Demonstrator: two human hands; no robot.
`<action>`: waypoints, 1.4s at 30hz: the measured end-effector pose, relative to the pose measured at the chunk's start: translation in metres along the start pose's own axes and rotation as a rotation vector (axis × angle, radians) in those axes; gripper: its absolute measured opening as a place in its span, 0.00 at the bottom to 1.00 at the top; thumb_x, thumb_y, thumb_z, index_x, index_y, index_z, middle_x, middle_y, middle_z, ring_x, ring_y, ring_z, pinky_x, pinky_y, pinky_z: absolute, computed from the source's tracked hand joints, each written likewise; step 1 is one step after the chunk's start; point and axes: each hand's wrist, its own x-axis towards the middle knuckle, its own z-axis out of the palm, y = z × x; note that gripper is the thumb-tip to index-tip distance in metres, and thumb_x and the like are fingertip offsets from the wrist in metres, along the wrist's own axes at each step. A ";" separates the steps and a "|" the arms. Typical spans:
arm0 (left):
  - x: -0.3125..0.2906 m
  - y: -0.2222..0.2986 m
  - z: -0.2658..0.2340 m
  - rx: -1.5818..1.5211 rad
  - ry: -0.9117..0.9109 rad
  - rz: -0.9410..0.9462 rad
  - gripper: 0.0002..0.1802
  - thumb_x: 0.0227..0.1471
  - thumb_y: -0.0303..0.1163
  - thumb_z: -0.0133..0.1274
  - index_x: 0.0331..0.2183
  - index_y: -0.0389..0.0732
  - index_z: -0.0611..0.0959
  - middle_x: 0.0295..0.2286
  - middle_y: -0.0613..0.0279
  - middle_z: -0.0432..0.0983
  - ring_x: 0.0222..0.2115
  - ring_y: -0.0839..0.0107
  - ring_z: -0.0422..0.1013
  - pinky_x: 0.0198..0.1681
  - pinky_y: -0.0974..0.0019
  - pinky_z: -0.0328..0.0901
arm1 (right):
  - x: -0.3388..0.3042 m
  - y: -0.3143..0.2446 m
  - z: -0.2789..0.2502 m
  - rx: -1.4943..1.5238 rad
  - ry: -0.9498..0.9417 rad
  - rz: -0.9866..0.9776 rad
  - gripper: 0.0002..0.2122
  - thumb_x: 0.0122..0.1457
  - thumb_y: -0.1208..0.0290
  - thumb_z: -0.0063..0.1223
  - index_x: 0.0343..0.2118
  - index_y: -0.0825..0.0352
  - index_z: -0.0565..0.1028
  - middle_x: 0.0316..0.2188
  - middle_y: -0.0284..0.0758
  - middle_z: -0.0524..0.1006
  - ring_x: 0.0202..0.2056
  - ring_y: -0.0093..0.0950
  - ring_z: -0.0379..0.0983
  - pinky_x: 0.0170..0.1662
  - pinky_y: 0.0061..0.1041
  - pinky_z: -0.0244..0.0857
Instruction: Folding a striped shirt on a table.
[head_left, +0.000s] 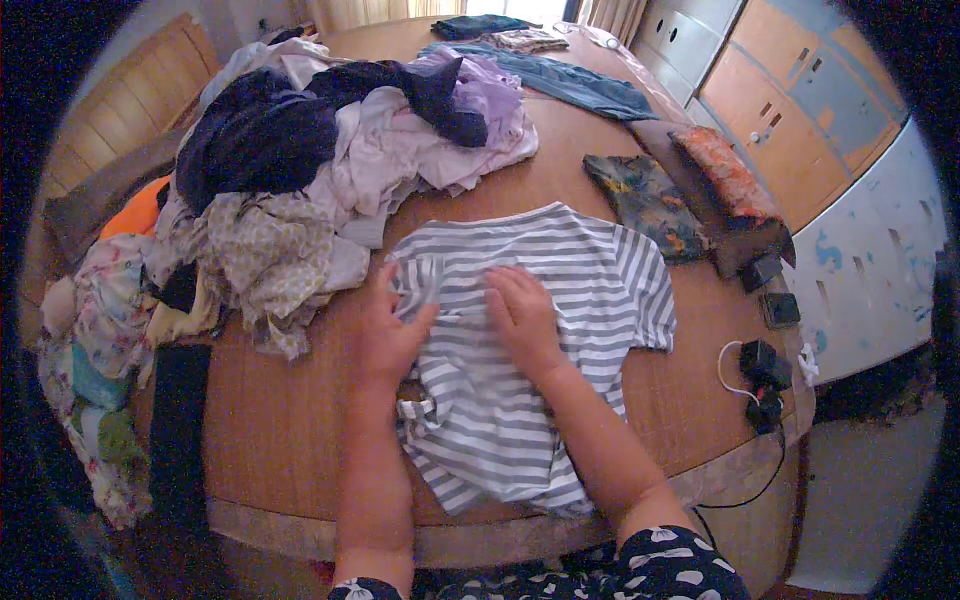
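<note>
A grey-and-white striped T-shirt [590, 300] lies spread on the brown table in front of me, its neckline toward the far side. One short sleeve reaches out flat on the right; the left side is bunched and creased. My right hand [522, 318] rests on the middle of the shirt with its fingers stretched out. At the shirt's left edge is my left hand [392, 325], slightly blurred, thumb apart from the fingers and rumpled striped cloth between them. The shirt's lower end lies near the table's front edge, between my forearms.
A big heap of mixed clothes [350, 150] covers the left and far left. Folded camouflage cloth [648, 205] and an orange patterned cloth [730, 180] lie on the right. Jeans [560, 80] lie farther back. Black plugs [765, 365] with cables sit at the right edge, before cabinets [800, 100].
</note>
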 end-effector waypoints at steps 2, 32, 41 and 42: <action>0.001 -0.005 0.009 0.270 -0.095 0.132 0.20 0.52 0.30 0.57 0.48 0.37 0.78 0.37 0.60 0.79 0.37 0.72 0.74 0.44 0.68 0.67 | -0.001 0.010 -0.002 -0.014 -0.024 -0.027 0.17 0.61 0.65 0.51 0.51 0.66 0.75 0.56 0.42 0.72 0.59 0.41 0.66 0.63 0.42 0.57; 0.028 -0.100 0.036 -0.568 0.268 -0.078 0.25 0.54 0.21 0.49 0.55 0.33 0.73 0.51 0.50 0.73 0.50 0.62 0.71 0.56 0.64 0.61 | -0.009 -0.047 -0.008 0.043 -0.596 -0.498 0.31 0.53 0.55 0.61 0.61 0.55 0.67 0.65 0.35 0.63 0.68 0.36 0.51 0.68 0.55 0.40; 0.026 -0.101 0.037 -0.482 0.664 -0.036 0.18 0.57 0.23 0.46 0.50 0.31 0.75 0.45 0.52 0.76 0.46 0.62 0.71 0.55 0.64 0.62 | -0.023 -0.048 -0.029 0.026 -0.536 -0.322 0.39 0.49 0.58 0.66 0.64 0.57 0.61 0.67 0.38 0.57 0.69 0.40 0.47 0.68 0.57 0.38; 0.025 -0.104 0.033 -0.475 0.668 -0.038 0.18 0.57 0.23 0.46 0.50 0.31 0.75 0.45 0.52 0.76 0.46 0.62 0.71 0.55 0.64 0.62 | -0.029 -0.059 -0.044 -0.059 -0.601 -0.259 0.39 0.50 0.57 0.65 0.65 0.57 0.60 0.68 0.39 0.56 0.70 0.41 0.46 0.67 0.58 0.37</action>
